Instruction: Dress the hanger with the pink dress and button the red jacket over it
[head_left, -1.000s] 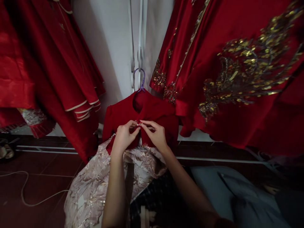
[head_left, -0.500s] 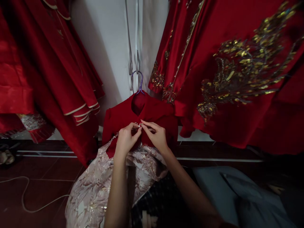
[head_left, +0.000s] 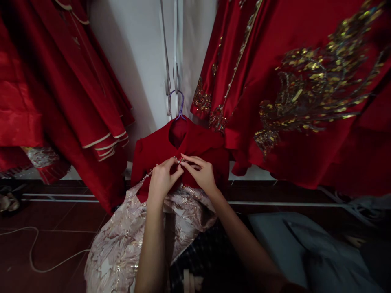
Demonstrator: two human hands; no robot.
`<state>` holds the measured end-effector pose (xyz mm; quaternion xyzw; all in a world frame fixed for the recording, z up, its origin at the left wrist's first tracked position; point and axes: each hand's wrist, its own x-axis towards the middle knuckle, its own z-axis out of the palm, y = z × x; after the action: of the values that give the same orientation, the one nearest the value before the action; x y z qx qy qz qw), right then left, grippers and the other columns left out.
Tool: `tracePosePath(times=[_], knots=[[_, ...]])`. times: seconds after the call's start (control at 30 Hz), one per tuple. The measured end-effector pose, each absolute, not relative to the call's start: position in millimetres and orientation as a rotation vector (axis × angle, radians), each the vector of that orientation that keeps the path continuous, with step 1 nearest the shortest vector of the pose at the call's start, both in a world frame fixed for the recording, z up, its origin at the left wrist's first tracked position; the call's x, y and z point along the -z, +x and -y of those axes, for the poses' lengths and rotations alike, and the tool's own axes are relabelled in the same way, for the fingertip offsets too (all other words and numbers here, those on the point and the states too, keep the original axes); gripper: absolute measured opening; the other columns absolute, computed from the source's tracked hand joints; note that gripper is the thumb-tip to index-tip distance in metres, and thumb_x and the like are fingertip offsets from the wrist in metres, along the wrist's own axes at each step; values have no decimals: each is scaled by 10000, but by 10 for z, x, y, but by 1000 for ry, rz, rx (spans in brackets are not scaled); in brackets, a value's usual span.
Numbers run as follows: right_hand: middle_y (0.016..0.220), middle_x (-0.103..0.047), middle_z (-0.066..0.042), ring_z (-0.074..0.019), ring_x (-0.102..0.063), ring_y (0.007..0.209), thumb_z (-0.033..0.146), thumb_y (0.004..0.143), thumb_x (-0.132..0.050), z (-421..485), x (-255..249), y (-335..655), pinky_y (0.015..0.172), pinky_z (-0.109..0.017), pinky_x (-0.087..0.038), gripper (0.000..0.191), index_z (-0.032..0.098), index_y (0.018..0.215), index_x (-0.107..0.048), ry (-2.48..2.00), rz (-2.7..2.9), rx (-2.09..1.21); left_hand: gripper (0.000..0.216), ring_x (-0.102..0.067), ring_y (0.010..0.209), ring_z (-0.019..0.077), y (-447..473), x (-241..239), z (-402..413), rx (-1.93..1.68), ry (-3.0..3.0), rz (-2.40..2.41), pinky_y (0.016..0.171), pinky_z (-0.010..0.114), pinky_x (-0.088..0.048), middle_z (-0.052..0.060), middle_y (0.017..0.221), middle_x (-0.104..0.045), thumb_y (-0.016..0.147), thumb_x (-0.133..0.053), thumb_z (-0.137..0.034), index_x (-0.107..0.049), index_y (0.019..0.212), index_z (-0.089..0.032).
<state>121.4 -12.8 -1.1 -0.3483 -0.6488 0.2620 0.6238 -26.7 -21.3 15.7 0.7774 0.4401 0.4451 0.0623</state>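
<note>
A red garment (head_left: 159, 142) with a V-shaped neck hangs in front of me on a purple hanger (head_left: 181, 106). Across its chest runs a beaded trim (head_left: 147, 176) of small shiny beads. My left hand (head_left: 162, 177) pinches this trim between thumb and forefinger at the middle of the chest. Right beside it, my right hand (head_left: 200, 173) pinches the same spot, its fingertips almost meeting the left ones. The fingers partly hide the beads. Below the red cloth, a pale pink fabric with metallic glints (head_left: 122, 240) spreads down over my lap.
Red clothes (head_left: 82, 81) hang at the left. At the right hangs a red garment with gold sequins (head_left: 305, 93). A metal rail (head_left: 275, 204) runs low along the wall. A white cable (head_left: 33, 260) lies on the dark floor. Blue-grey fabric (head_left: 275, 240) lies at lower right.
Both hands stay at nearly the same place on the beaded trim. The fingertips have shifted only very slightly, and the garment hangs as before.
</note>
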Motion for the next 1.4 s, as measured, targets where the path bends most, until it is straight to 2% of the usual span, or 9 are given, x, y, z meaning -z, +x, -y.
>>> tracePosePath(times=[0.5, 0.57, 0.73, 0.8, 0.93, 1.03, 1.1, 1.23, 1.4], knots=[[1096, -621, -54, -150, -603, 951, 257, 820, -533, 91, 33, 1217, 779, -262, -543, 330, 228, 1137, -620, -788, 1576, -617, 159, -621, 779, 150, -239, -186, 234, -1294, 2383, -1303, 744, 242, -444, 30, 859, -664, 859, -470, -298, -591, 871, -197], [1164, -584, -53, -150, -578, 1005, 191, 809, -495, 95, 33, 1219, 818, -275, -525, 405, 247, 1204, -563, -783, 1629, -630, 167, -623, 777, 137, -238, -174, 205, -1326, 2286, -1237, 743, 232, -452, 18, 858, -663, 869, -450, -297, -584, 887, -199], [1422, -347, -55, -202, -420, 1223, 66, 652, -534, 96, 70, 1200, 983, -357, -408, 819, 281, 1400, -280, -783, 1827, -532, 244, -631, 892, 128, -230, -60, 75, -1332, 2050, -1094, 816, 250, -478, 38, 1021, -650, 904, -365, -270, -548, 1051, -204], [1413, -360, -64, -206, -412, 1230, 39, 631, -510, 66, 100, 1228, 991, -354, -388, 848, 265, 1409, -258, -834, 1872, -446, 259, -614, 970, 134, -243, -14, 40, -1317, 2022, -1028, 878, 278, -468, 52, 1069, -639, 902, -362, -251, -537, 1086, -197], [988, -634, -39, -154, -607, 813, 77, 679, -494, -50, 182, 1508, 757, -292, -474, 663, 237, 1313, -387, -1158, 1816, -366, 262, -603, 1009, 148, -398, 7, 50, -1209, 2059, -984, 918, 316, -462, 64, 1119, -627, 873, -421, -244, -559, 1091, -198], [729, -622, 6, -134, -565, 626, 185, 699, -566, -113, 237, 1854, 622, -256, -439, 327, 198, 1026, -562, -1410, 1858, -353, 247, -612, 977, 159, -604, -9, 84, -1167, 2090, -1063, 905, 324, -470, 61, 1072, -648, 850, -461, -256, -598, 1048, -203], [623, -592, 15, -124, -530, 563, 273, 734, -572, -101, 224, 2052, 550, -238, -403, 123, 181, 815, -588, -1468, 2003, -499, 233, -623, 930, 160, -708, -3, 95, -1093, 2092, -1081, 865, 317, -487, 56, 1003, -666, 848, -458, -259, -622, 1002, -200], [640, -591, 4, -118, -524, 583, 405, 827, -491, 89, -31, 2181, 540, -232, -410, 258, 174, 737, -563, -1215, 2166, -866, 230, -632, 830, 143, -669, 106, 53, -827, 2080, -926, 761, 279, -512, 47, 888, -672, 830, -472, -249, -637, 980, -192], [678, -568, 16, -105, -536, 624, 398, 826, -523, 401, -433, 1821, 574, -217, -448, 216, 189, 769, -522, -914, 2033, -1037, 392, -616, 791, 140, -277, 373, -115, -829, 2123, -903, 744, 276, -514, 40, 902, -645, 711, -601, -199, -569, 1101, -182]])
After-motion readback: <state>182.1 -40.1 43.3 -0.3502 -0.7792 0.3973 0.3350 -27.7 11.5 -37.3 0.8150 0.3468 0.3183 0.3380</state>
